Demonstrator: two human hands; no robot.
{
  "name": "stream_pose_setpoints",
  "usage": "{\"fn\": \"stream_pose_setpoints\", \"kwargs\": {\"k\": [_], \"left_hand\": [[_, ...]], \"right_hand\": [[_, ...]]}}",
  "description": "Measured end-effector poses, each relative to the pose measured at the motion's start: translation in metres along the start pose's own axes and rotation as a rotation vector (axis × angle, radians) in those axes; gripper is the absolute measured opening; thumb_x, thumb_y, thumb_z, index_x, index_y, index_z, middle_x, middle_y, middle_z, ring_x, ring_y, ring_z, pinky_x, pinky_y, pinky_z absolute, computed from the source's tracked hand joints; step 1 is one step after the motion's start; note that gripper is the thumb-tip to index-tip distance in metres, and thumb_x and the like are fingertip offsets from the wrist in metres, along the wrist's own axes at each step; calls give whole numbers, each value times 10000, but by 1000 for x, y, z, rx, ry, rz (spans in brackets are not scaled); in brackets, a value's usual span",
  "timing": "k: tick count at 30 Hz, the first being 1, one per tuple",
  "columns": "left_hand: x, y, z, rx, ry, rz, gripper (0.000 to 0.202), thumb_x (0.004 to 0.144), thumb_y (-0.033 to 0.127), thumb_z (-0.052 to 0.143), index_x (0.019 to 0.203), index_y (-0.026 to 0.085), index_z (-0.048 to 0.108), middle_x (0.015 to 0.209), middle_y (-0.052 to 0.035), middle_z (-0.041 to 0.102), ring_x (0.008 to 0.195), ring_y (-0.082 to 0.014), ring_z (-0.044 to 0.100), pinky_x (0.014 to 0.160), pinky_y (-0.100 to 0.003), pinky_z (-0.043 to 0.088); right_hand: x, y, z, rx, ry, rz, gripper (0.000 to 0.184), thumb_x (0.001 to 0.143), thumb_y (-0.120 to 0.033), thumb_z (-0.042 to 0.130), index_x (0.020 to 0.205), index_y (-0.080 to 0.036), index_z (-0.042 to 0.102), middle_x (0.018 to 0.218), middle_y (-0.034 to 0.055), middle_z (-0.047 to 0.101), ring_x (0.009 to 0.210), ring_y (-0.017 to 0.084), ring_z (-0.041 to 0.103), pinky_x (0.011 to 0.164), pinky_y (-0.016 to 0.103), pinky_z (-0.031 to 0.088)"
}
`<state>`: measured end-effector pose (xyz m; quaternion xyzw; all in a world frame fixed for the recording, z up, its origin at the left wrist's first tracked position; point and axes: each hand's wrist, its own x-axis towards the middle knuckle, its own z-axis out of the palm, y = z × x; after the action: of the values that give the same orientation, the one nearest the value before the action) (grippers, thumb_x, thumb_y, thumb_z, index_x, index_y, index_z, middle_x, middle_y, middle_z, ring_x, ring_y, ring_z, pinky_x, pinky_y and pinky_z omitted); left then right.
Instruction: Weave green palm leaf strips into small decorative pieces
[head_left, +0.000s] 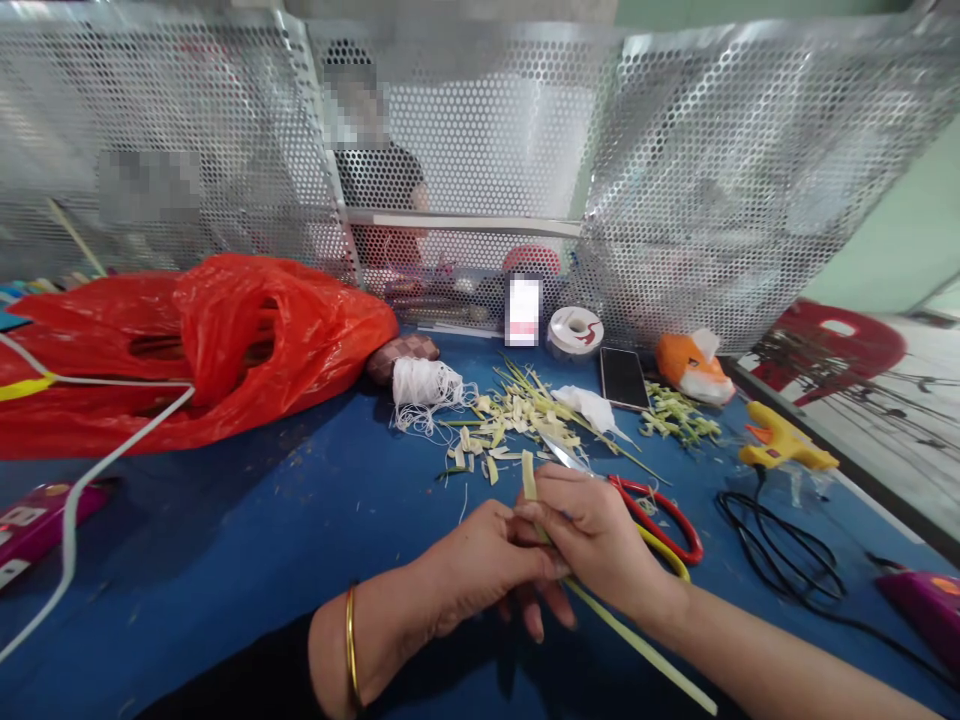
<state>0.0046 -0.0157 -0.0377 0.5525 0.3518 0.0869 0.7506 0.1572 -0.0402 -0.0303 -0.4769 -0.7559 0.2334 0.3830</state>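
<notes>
Strip [637, 642] slants over the table [262, 540], well apart from its far edge, pinched in the touching left hand [480, 560] and right hand [600, 525]. Scissors [688, 530] lie beside the right hand.

A silvery, perforated screen [487, 140] stands behind the flat blue tabletop [247, 540]. At right, a red plastic chair [874, 345] sits near a pale green wall [911, 235].

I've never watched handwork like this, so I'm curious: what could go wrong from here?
The scissors lie close to the right hand with a bare blade, so a finger might get nicked. The pale strip between that hand and the left hand could split or slip. Loose white thread near the scraps might tangle.
</notes>
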Motion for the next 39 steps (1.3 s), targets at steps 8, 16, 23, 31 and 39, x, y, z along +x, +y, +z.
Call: {"fn": "stream_pose_setpoints", "kwargs": {"k": [8, 16, 23, 31, 39], "left_hand": [[-6, 16, -2, -224, 255, 128, 402, 755, 524, 680, 830, 131, 723, 749, -78, 740, 509, -94, 602, 461, -195, 347], [-6, 23, -13, -328, 398, 262, 262, 721, 369, 734, 821, 132, 682, 762, -67, 713, 575, -107, 606, 498, -212, 400], [-3, 19, -6, -211, 428, 303, 166, 785, 315, 632, 769, 157, 583, 589, 36, 557, 473, -74, 501, 455, -206, 377], [-3, 18, 1, -279, 428, 290, 148, 766, 296, 619, 771, 165, 550, 588, 57, 523, 444, -57, 464, 434, -187, 358], [-3, 16, 3, -321, 467, 299, 182, 720, 264, 633, 852, 152, 578, 597, 50, 547, 448, -70, 463, 388, -179, 356]], "right_hand": [[12, 18, -23, -88, 294, -90, 208, 960, -257, 482, 1032, -223, 674, 1041, 94, 664, 997, 225, 619, 852, 369, 494], [13, 16, -51, -244, -81, -343, 401, 892, -196, 577, 1289, -224, 524, 853, 48, 677, 770, 193, 639, 722, 324, 511], [2, 2, -24, -86, -53, -356, 168, 983, -194, 448, 924, -209, 604, 741, 15, 649, 651, 140, 596, 616, 250, 453], [-7, 2, -15, -348, -48, -576, 179, 948, -135, 418, 830, -184, 543, 681, 42, 582, 612, 172, 486, 605, 314, 392], [-7, -3, -10, -364, 18, -689, 213, 951, -93, 430, 782, -159, 542, 641, 29, 544, 602, 157, 445, 596, 306, 379]]}}
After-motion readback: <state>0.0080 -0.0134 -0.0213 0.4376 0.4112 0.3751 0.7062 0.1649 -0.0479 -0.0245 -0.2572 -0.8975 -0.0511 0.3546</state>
